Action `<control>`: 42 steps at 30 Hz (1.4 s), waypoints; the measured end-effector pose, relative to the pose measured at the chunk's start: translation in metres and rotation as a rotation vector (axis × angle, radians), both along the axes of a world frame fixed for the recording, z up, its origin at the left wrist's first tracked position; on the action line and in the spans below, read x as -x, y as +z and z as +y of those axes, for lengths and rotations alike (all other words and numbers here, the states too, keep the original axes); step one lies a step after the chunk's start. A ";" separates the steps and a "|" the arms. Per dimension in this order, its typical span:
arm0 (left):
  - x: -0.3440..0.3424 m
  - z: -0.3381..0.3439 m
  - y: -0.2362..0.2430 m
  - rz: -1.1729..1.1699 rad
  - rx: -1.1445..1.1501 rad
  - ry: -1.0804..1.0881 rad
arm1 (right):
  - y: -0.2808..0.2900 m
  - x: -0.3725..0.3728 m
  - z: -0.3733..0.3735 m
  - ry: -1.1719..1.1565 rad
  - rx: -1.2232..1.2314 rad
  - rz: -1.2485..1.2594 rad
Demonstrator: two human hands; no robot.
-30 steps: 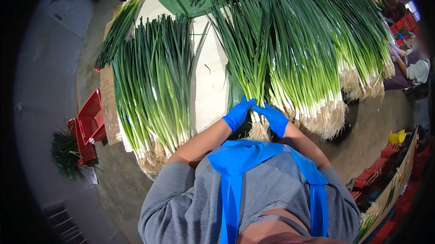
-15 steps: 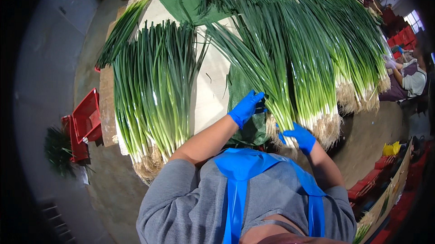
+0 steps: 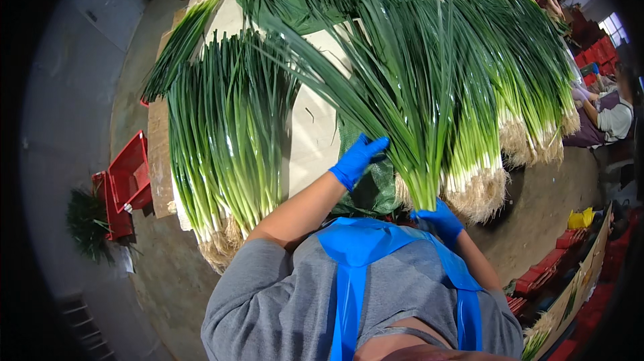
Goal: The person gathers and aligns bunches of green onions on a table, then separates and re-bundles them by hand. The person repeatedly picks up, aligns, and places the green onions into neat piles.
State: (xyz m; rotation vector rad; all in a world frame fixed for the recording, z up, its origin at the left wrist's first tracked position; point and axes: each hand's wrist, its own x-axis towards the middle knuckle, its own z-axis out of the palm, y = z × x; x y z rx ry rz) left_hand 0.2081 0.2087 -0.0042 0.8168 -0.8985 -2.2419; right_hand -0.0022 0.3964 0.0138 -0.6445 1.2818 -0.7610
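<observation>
Scallions cover most of the counter (image 3: pixel 315 126) in three heaps: one long heap (image 3: pixel 221 139) at the left of the counter, one big heap (image 3: pixel 510 86) at its right, and a thin row (image 3: pixel 181 45) along its far left edge. A lifted bunch (image 3: pixel 402 106) hangs above the counter's near edge, between the two larger heaps. Its leaves are long, flat and dark green, fanning up and away, paling to light green at the base. The right hand (image 3: pixel 439 220), in a blue glove, has its fingers closed round that base. The left hand (image 3: pixel 357 160), also blue-gloved, rests with fingers loosely spread against the bunch's leaves, over green mesh netting (image 3: pixel 365 190). Two red crates (image 3: pixel 124 183) sit on the floor left of the counter.
</observation>
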 end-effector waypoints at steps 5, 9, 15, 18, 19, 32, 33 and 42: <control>0.034 0.043 -0.018 0.001 0.014 -0.115 | -0.040 -0.039 -0.047 -0.070 0.196 0.363; 0.026 0.029 -0.067 0.029 -0.289 -0.040 | -0.031 -0.046 -0.055 0.008 0.230 0.572; 0.007 0.027 -0.071 0.262 -0.286 -0.027 | 0.004 -0.042 -0.074 -0.326 0.234 0.192; 0.003 0.027 -0.050 0.277 -0.405 -0.043 | 0.012 -0.030 -0.083 -0.390 0.238 0.173; 0.002 0.027 -0.047 0.265 -0.449 -0.049 | 0.006 -0.023 -0.087 -0.404 0.248 0.170; 0.016 0.028 -0.003 0.247 0.074 -0.227 | 0.031 -0.042 -0.089 0.106 0.149 0.166; 0.018 0.031 0.000 0.215 0.106 -0.265 | 0.043 -0.048 -0.093 0.196 0.095 -0.089; -0.010 0.034 0.009 0.429 -0.207 -0.036 | 0.047 -0.034 -0.053 0.415 0.053 0.189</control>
